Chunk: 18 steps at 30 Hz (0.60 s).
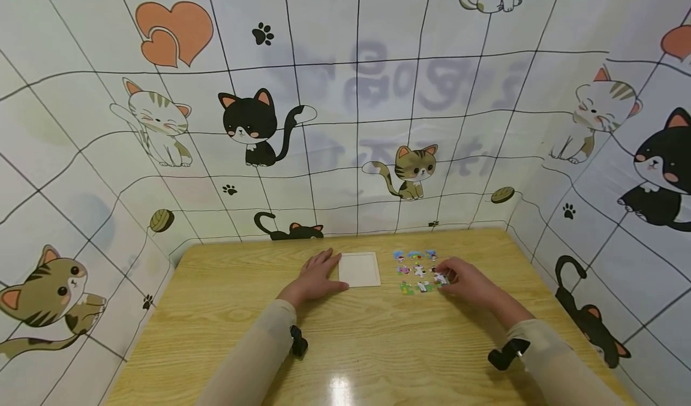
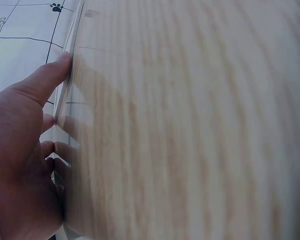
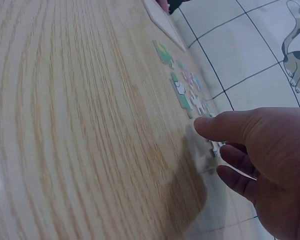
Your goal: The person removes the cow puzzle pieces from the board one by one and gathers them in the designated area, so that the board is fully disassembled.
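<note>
A pale, square puzzle tray (image 1: 359,270) with a raised rim lies flat on the table. My left hand (image 1: 317,277) rests at its left side, fingers spread and fairly straight; the thumb touches the near left corner, as the left wrist view also shows. Right of the tray, several colourful jigsaw pieces (image 1: 419,270) lie in loose rows, slightly apart. At their right end my right hand (image 1: 466,283) pinches a jigsaw piece (image 1: 440,279) between thumb and curled fingers. In the right wrist view that piece (image 3: 213,148) is partly hidden behind the thumb.
The glossy wooden table (image 1: 378,346) reflects light near its front. A white curtain (image 1: 335,106) printed with cats and grid lines surrounds its back and sides. Black wrist mounts (image 1: 507,354) sit on both sleeves.
</note>
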Tool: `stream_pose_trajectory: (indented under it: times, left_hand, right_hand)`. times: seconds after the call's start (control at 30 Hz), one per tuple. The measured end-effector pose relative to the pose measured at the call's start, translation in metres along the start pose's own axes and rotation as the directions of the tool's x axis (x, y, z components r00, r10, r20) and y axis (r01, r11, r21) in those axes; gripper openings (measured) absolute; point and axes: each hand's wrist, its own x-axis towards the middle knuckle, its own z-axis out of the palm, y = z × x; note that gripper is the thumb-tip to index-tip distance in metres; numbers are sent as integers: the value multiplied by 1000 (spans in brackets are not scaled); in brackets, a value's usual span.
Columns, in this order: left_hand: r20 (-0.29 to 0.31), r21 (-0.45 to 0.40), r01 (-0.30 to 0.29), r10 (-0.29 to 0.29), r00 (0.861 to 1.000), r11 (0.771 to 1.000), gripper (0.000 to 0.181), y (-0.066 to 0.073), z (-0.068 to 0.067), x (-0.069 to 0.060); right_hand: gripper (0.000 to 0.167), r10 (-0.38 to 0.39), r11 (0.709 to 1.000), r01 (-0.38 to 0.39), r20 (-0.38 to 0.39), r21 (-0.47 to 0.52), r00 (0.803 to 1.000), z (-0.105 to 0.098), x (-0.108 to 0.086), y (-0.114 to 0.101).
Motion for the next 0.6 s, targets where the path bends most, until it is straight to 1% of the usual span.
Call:
stream_pose_trajectory:
  times: [0.13, 0.27, 0.33, 0.53, 0.6]
  left_hand:
    - [-4, 4, 1, -1, 1000, 1000, 95, -4, 3, 2]
    - [3, 3, -5, 5, 1000, 1000, 94, 0, -1, 0]
    - [6, 4, -6, 6, 1000, 1000, 93, 4, -4, -2]
    - [-2, 10, -4, 4, 1000, 1000, 92, 8, -5, -5]
    - [-4, 8, -5, 5, 1000, 1000, 92, 8, -5, -5]
  right_hand:
    - [39, 13, 1000, -13, 7, 5, 1000, -1, -1, 6]
    - [37, 21, 1000, -21, 18, -1, 1000, -1, 0, 12]
    - [37, 29, 1000, -29, 21, -4, 999, -1, 0, 13]
    - [35, 39, 999, -40, 52, 18, 998, -2, 2, 16]
    - [34, 30, 999, -32, 68, 27, 997, -3, 3, 17]
